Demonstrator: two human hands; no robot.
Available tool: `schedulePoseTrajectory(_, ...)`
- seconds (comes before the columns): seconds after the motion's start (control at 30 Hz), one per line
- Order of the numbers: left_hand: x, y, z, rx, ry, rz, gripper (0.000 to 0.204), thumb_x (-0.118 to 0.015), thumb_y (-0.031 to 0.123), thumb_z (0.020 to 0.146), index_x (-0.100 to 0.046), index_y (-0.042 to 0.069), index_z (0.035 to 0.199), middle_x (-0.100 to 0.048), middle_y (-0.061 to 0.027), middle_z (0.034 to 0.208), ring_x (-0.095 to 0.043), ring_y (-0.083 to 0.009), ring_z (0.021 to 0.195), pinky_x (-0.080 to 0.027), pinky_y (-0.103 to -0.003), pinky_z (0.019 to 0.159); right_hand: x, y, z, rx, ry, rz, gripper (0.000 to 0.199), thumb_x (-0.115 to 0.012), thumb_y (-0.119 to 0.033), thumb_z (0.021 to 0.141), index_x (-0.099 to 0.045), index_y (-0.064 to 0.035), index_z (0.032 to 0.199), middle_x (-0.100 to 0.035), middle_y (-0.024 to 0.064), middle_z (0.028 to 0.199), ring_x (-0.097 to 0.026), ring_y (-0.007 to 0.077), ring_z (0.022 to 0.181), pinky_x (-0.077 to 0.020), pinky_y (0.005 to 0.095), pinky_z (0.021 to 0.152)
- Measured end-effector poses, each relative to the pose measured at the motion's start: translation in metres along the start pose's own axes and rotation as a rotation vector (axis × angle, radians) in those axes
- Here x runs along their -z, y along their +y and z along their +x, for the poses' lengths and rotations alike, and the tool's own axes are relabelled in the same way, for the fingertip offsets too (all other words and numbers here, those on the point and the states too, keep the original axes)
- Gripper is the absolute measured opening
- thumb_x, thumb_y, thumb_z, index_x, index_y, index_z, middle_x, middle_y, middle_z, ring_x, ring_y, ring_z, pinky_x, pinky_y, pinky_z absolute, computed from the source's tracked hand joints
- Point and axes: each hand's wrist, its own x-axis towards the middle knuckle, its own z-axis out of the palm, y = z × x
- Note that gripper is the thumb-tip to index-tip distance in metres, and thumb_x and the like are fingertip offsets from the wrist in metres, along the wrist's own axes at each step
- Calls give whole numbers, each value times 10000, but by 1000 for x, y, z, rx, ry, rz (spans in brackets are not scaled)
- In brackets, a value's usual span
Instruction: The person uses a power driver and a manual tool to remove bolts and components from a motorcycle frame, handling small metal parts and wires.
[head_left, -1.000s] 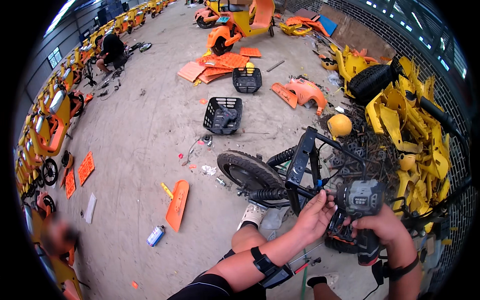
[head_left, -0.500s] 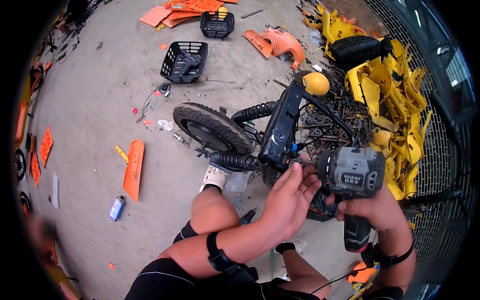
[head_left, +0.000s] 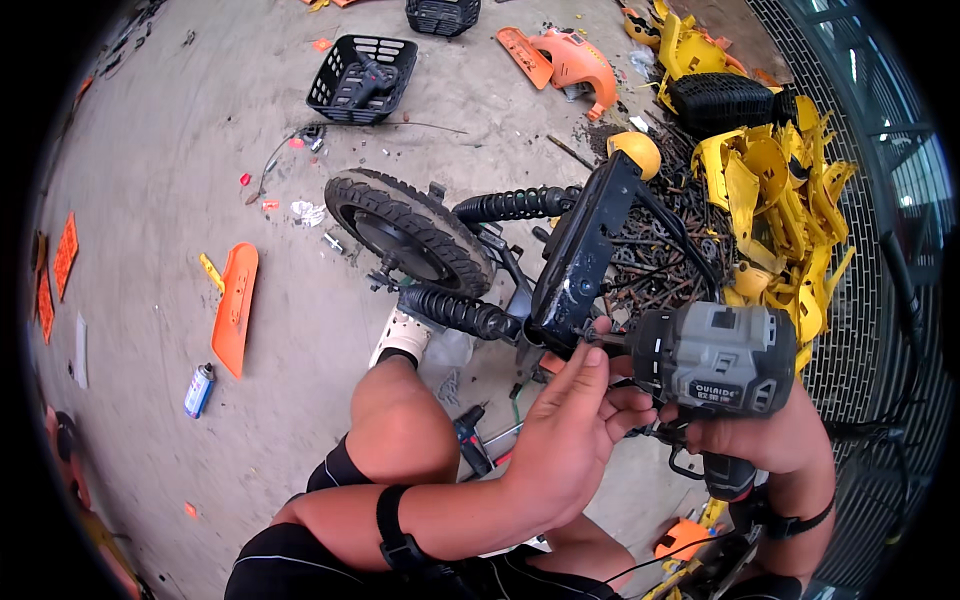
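Observation:
A grey and black cordless drill [head_left: 715, 358] is held level in my right hand [head_left: 755, 432], its fingers wrapped round the grip. Its bit [head_left: 612, 341] points left at the lower end of a black metal frame [head_left: 590, 250]. My left hand [head_left: 570, 430] is closed in a pinch beside the bit's tip; a small dark piece shows there, too small to name. The frame belongs to a scooter-like vehicle lying on its side. A wheel [head_left: 410, 235] with a knobbly tyre and two black spring shocks [head_left: 515, 205] join it on the left.
Another drill [head_left: 472, 440] lies on the floor by my knee. An orange panel [head_left: 236, 310] and a spray can [head_left: 199, 390] lie to the left. Black baskets [head_left: 362, 80] stand farther off. Rusty bolts [head_left: 665, 240] and yellow plastic parts [head_left: 770, 200] pile up at right.
The view has shifted, so floor items sit farther left and higher. The drill in my right hand has turned slightly, and the second drill by my knee shows more fully. Both hands stay at the frame's end.

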Motion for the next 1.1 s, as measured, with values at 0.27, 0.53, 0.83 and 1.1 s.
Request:
schedulePoseTrajectory(0.27, 0, 4, 0, -3, -32, -17, 441, -411, 309, 1101, -367, 189, 1523, -591, -25, 1198, -568, -142, 961, -493, -335, 903, -10, -15, 1, -36, 54, -23, 642, -696, 121, 674, -554, 35, 1294, -704, 83, 1042, -673, 142, 927, -564, 308, 800)
schedulePoseTrajectory(0.53, 2, 5, -1, 22, -58, -39, 542, -432, 238, 1098, -229, 159, 1594, -559, -77, 1141, -619, -165, 947, -542, -341, 879, -11, -41, 2, -110, 35, -152, 537, -727, 86, 698, -625, 17, 1221, -715, 59, 1006, -666, 127, 898, -552, 293, 789)
schedulePoseTrajectory(0.83, 4, 1, -4, -10, -115, -17, 544, -424, 241, 1094, -225, 115, 1584, -581, -130, 1156, -629, -178, 914, -554, -346, 857, -10, -70, 14, -155, -26, -340, 397, -749, 37, 702, -681, 15, 1092, -725, 66, 880, -673, 135, 746, -553, 299, 676)
schedulePoseTrajectory(1.1, 11, -15, 4, -29, 19, 294, 348, -471, 191, 1039, -494, 26, 1345, -627, -101, 1020, -612, -142, 783, -530, -301, 694, -11, -76, 12, -121, -69, -446, 306, -742, -28, 715, -692, 10, 1015, -707, 63, 816, -650, 137, 643, -533, 310, 608)
